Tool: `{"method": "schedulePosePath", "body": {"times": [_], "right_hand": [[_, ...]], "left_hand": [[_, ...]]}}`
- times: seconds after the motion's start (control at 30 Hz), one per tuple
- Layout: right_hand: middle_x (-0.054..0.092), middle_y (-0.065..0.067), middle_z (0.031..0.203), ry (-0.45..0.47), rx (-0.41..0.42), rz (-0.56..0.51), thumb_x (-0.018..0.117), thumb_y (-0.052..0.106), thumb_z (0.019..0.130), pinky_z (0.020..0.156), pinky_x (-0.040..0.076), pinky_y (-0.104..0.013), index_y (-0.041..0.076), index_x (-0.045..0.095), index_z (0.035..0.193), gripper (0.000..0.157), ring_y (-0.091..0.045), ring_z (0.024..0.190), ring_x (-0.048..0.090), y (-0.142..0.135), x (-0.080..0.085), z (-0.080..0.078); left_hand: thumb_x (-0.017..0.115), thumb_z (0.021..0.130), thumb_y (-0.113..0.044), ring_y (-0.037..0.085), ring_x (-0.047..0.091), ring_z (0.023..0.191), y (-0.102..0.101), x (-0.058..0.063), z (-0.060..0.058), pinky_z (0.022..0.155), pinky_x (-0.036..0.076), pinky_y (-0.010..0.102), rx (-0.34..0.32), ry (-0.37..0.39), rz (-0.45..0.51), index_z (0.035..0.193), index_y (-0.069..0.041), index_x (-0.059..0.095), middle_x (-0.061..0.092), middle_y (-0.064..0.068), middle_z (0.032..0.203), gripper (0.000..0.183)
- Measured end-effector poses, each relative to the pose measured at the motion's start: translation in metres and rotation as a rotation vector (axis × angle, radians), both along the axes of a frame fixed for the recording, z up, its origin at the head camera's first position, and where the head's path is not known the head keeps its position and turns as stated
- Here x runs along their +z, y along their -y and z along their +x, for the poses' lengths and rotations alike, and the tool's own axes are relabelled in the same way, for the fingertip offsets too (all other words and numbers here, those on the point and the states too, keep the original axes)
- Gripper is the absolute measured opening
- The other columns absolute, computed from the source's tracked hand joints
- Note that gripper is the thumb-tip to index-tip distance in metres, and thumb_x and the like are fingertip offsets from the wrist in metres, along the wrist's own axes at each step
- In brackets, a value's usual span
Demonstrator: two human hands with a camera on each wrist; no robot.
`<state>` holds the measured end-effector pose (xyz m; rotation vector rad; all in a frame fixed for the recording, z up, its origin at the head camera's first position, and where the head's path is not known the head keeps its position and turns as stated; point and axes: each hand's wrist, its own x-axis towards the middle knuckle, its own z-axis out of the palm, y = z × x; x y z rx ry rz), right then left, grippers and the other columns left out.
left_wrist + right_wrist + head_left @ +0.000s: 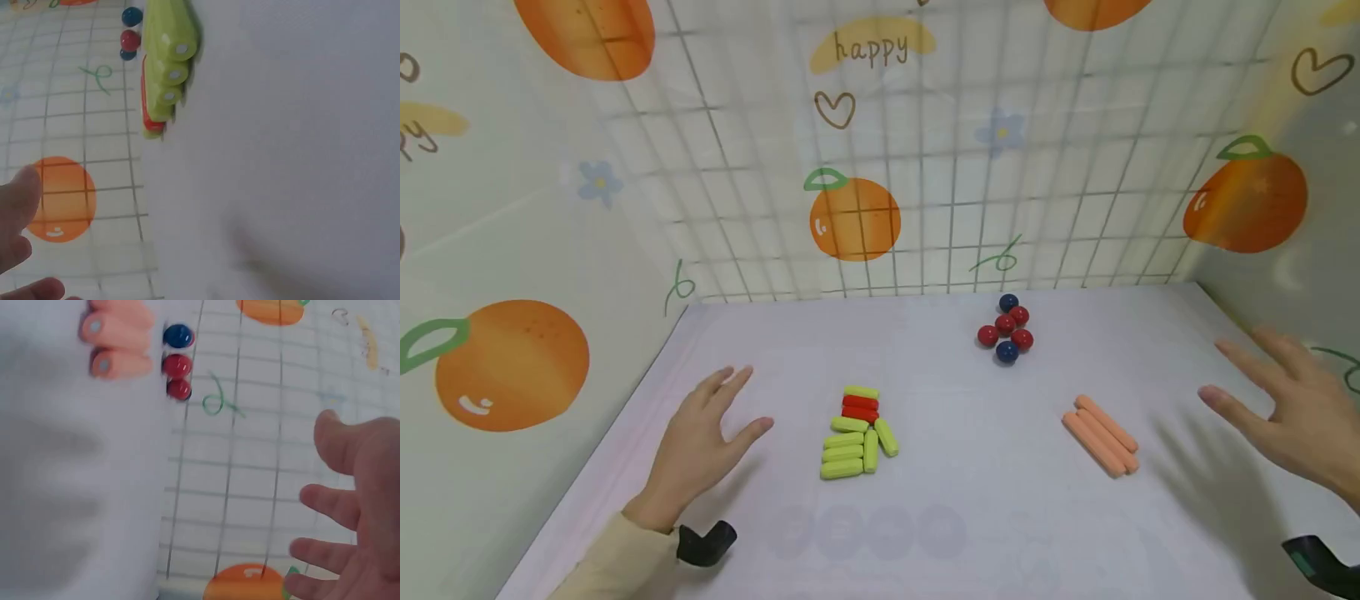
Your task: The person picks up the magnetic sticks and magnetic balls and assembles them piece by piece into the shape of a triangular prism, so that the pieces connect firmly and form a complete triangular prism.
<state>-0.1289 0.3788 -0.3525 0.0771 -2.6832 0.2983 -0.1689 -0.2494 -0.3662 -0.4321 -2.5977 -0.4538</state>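
My left hand (698, 440) hovers above the table at the left, fingers spread and holding nothing. To its right lies a cluster of short faceted yellow-green sticks (842, 469), with two red sticks (860, 413) among them; the green ends show pale round centres in the left wrist view. Over the right side of the table my right hand (1296, 408) hangs with fingers apart, touching nothing. Left of it three longer peach-coloured sticks (1093, 444) lie side by side. Farther back sit several glossy red balls (988, 336) and two dark blue balls (1007, 352), grouped together.
A white cloth covers the table (947, 467). Behind it rises a wire grid (955, 200) with a sheet printed with oranges, and similar printed sheets (512, 250) stand at both sides. Black wrist mounts (706, 543) stick out at both wrists.
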Motion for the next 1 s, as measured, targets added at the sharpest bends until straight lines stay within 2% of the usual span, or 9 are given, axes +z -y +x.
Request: {"method": "schedulePosePath", "body": {"times": [0.07, 0.1, 0.17, 0.27, 0.4, 0.53, 0.7, 0.83, 1.0], "right_hand": [[0.021, -0.036, 0.154, 0.011, 0.043, -0.058, 0.061, 0.041, 0.095, 0.105, 0.023, -0.076, 0.001, 0.04, 0.147, 0.068, -0.061, 0.136, 0.026, 0.007, 0.002, 0.002], [0.029, -0.036, 0.151, 0.026, 0.067, -0.086, 0.064, 0.038, 0.094, 0.102, 0.035, -0.069, 0.001, 0.046, 0.143, 0.063, -0.055, 0.128, 0.04, 0.012, 0.002, 0.002], [0.044, -0.033, 0.143, 0.065, 0.101, -0.132, 0.067, 0.035, 0.093, 0.086, 0.052, -0.049, 0.002, 0.055, 0.136, 0.056, -0.048, 0.111, 0.053, 0.023, 0.003, 0.003], [0.061, -0.022, 0.129, 0.138, 0.135, -0.208, 0.069, 0.033, 0.091, 0.06, 0.048, -0.025, 0.011, 0.064, 0.128, 0.044, -0.017, 0.086, 0.064, 0.043, 0.004, 0.005], [0.066, -0.011, 0.126, 0.241, 0.188, -0.313, 0.066, 0.035, 0.094, 0.07, 0.051, -0.022, 0.019, 0.066, 0.126, 0.037, 0.013, 0.089, 0.055, 0.07, 0.002, 0.005], [0.065, -0.008, 0.127, 0.316, 0.235, -0.371, 0.064, 0.037, 0.095, 0.075, 0.05, -0.021, 0.02, 0.066, 0.126, 0.035, 0.005, 0.096, 0.056, 0.089, 0.0, 0.001], [0.065, -0.012, 0.127, 0.391, 0.219, -0.407, 0.063, 0.039, 0.095, 0.07, 0.05, -0.025, 0.015, 0.065, 0.128, 0.041, -0.02, 0.1, 0.06, 0.098, -0.003, -0.002], [0.065, -0.013, 0.126, 0.42, 0.188, -0.417, 0.062, 0.04, 0.095, 0.07, 0.05, -0.026, 0.011, 0.064, 0.128, 0.044, -0.022, 0.101, 0.059, 0.097, -0.005, -0.01], [0.064, -0.016, 0.128, 0.443, 0.176, -0.418, 0.059, 0.045, 0.096, 0.081, 0.054, -0.037, 0.008, 0.063, 0.13, 0.05, -0.028, 0.108, 0.059, 0.095, 0.001, -0.029]], "left_hand": [[0.076, 0.085, -0.037, 0.038, 0.058, 0.116, -0.005, -0.002, 0.002, 0.091, 0.048, 0.056, -0.049, 0.038, 0.052, 0.14, -0.012, 0.054, 0.056, 0.018, 0.137, 0.065], [0.076, 0.085, -0.036, 0.032, 0.061, 0.109, -0.005, -0.004, 0.005, 0.087, 0.051, 0.049, -0.068, 0.058, 0.063, 0.138, -0.012, 0.056, 0.059, 0.016, 0.133, 0.062], [0.078, 0.083, -0.033, 0.018, 0.062, 0.093, -0.005, -0.008, 0.011, 0.076, 0.052, 0.034, -0.105, 0.112, 0.086, 0.133, -0.013, 0.061, 0.064, 0.009, 0.123, 0.057], [0.082, 0.078, -0.03, 0.003, 0.051, 0.073, -0.005, -0.017, 0.02, 0.06, 0.043, 0.021, -0.147, 0.237, 0.125, 0.123, -0.015, 0.068, 0.067, 0.001, 0.109, 0.049], [0.084, 0.075, -0.034, -0.001, 0.042, 0.066, -0.011, -0.029, 0.027, 0.057, 0.038, 0.018, -0.173, 0.439, 0.147, 0.107, -0.019, 0.07, 0.064, -0.005, 0.096, 0.038], [0.084, 0.074, -0.038, 0.0, 0.042, 0.066, -0.021, -0.035, 0.026, 0.059, 0.038, 0.019, -0.198, 0.525, 0.137, 0.099, -0.022, 0.067, 0.06, -0.007, 0.091, 0.034], [0.084, 0.075, -0.038, -0.001, 0.044, 0.069, -0.032, -0.035, 0.022, 0.062, 0.04, 0.019, -0.228, 0.518, 0.095, 0.094, -0.024, 0.066, 0.059, -0.01, 0.088, 0.03], [0.084, 0.075, -0.036, -0.001, 0.045, 0.071, -0.042, -0.035, 0.015, 0.063, 0.041, 0.019, -0.236, 0.504, 0.06, 0.09, -0.025, 0.065, 0.059, -0.013, 0.085, 0.026], [0.084, 0.075, -0.036, 0.0, 0.046, 0.071, -0.057, -0.036, 0.006, 0.063, 0.04, 0.019, -0.206, 0.489, 0.035, 0.087, -0.026, 0.066, 0.057, -0.015, 0.082, 0.024]]}}
